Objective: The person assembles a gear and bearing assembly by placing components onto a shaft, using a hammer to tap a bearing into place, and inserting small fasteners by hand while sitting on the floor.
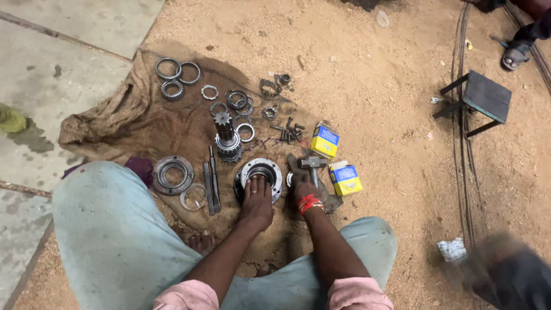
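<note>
Two hands engaged: left hand presses flat, fingers released, on the heavy, rigid steel hub; right hand fingers clench the hammer handle.

Dull grey metal hub & hammer head, coarse brown burlap cloth, glossy cardboard boxes, gritty sand.

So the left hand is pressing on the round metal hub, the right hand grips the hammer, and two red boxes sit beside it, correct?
Not quite: the head view shows the two boxes are yellow and blue, not red. The left hand does rest on the round metal hub, and the right hand grips the hammer.
</note>
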